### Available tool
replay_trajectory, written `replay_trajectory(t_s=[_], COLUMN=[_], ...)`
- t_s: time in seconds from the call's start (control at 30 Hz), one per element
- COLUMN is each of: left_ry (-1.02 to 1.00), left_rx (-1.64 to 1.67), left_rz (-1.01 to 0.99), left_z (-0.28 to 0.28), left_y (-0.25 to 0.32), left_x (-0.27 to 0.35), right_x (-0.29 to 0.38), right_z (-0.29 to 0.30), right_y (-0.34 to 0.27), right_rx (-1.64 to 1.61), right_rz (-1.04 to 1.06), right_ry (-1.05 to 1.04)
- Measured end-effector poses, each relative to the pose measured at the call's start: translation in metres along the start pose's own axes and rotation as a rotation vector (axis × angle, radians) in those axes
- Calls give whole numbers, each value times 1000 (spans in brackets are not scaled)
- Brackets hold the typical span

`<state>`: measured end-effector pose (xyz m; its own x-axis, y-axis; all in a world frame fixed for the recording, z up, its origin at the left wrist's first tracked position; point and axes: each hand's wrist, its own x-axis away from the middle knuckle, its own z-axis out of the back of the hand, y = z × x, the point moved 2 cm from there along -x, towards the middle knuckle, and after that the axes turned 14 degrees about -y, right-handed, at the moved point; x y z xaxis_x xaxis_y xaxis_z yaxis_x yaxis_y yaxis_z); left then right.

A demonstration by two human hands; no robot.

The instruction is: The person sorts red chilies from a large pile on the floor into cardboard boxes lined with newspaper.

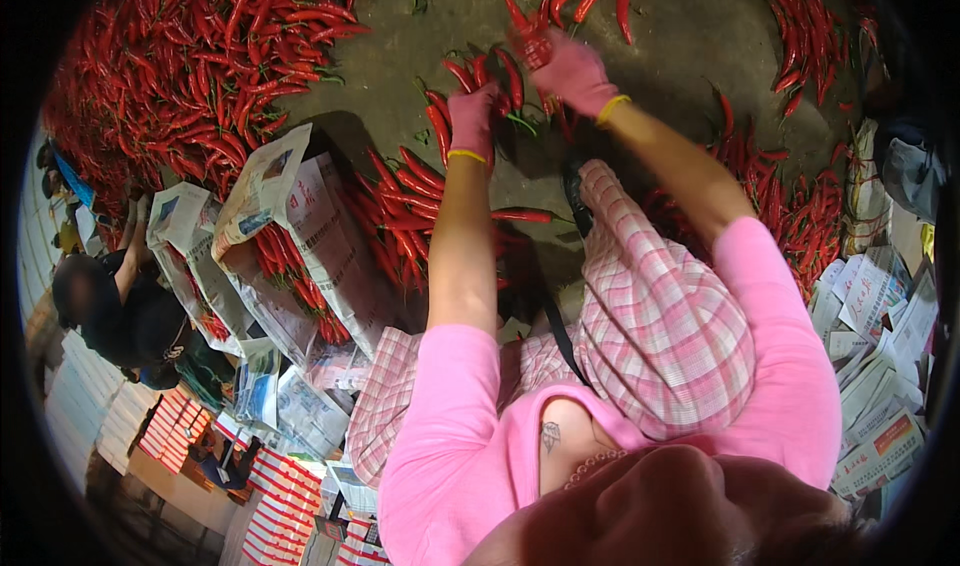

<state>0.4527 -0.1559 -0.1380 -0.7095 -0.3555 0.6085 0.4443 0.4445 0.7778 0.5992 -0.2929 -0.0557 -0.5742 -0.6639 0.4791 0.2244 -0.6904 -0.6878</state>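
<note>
Both my hands wear pink knit gloves with yellow cuffs. My left hand (474, 119) is closed around red chili peppers (512, 78) near the upper middle, their green stems pointing various ways. To its right and farther out, my right hand (566, 70) is blurred, its fingers over a few red chilies at its left; whether it grips them is not plain. Loose red chilies (623, 12) lie on the floor just beyond it. Under my left forearm more chilies (409, 213) lie in a loose pile, beside upright newspaper-lined containers (337, 243) that hold chilies.
A large chili heap (202, 63) covers the floor at upper left. Smaller piles (806, 48) lie at the right, above a stack of newspapers (870, 386). Another person (142, 326) in dark clothes works at the left. Red-and-white striped boxes (281, 498) stand at lower left.
</note>
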Motion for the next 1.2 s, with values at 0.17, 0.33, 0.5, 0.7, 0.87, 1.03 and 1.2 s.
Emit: replay_trajectory(t_s=[0.17, 0.33, 0.5, 0.7, 0.87, 1.03, 1.2], left_ry=[-177, -249, -303, -205, -544, -196, -196], left_rx=[386, 122, -257, -71, -1207, 147, 86], left_rz=[190, 125, -253, -159, -590, -145, -149], left_z=[-15, -38, -47, -56, -74, -81, -52], left_y=[0, 77, 79, 80, 87, 121, 41], left_x=[14, 4, -12, 2, -84, 1, 85], right_x=[-12, -11, -49, -19, -70, -31, 37], right_z=[-53, 10, 14, 25, 52, 50, -26], right_y=[10, -16, -10, -20, 38, -13, 11], right_rx=[-38, -408, -201, -522, -449, -847, -953], right_rz=[-13, 73, -89, 12, -171, 288, 215], right_ry=[-186, -86, -285, -307, -97, -217, -435])
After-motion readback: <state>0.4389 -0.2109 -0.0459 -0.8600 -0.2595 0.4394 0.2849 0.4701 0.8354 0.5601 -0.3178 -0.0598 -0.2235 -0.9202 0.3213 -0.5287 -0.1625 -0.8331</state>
